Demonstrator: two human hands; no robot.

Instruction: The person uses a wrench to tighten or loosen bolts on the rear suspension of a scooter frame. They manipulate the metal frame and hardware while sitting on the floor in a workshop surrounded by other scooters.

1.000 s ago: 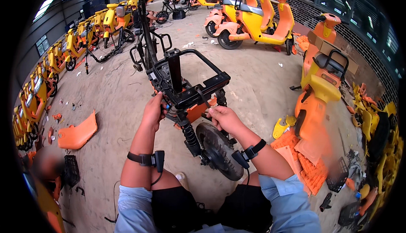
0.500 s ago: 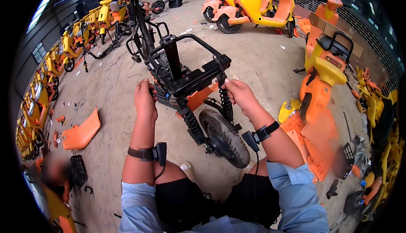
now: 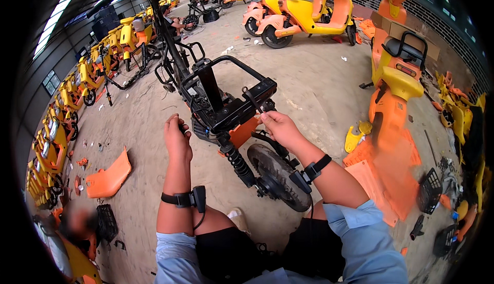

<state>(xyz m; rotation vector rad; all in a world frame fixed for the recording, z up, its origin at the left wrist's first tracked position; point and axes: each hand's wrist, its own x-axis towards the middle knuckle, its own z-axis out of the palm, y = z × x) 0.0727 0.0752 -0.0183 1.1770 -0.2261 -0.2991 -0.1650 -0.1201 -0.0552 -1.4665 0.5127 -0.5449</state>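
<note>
A stripped scooter frame (image 3: 218,114) stands in front of me, with a black loop rail, a rear wheel (image 3: 278,173) and a coil-spring shock absorber (image 3: 237,163). My right hand (image 3: 280,128) is closed on the lower end of a slim dark wrench (image 3: 252,99). The wrench's ringed upper end lies at the right end of the black crossbar; whether it sits on a bolt I cannot tell. Left of the frame, my left hand (image 3: 177,135) is apart from it, its fingers curled round something small and dark.
An orange body panel (image 3: 109,175) lies on the floor at left. Rows of yellow scooters (image 3: 54,145) line the left side. At right stand a yellow-orange scooter (image 3: 396,73) and orange panels (image 3: 378,181). Black baskets (image 3: 429,191) and loose parts are scattered there. People sit farther back.
My right hand has moved slightly left and down, with the wrench now showing more clearly above it. My left hand has lowered a little. The view has shifted, showing more of the orange handlebar cover.
</note>
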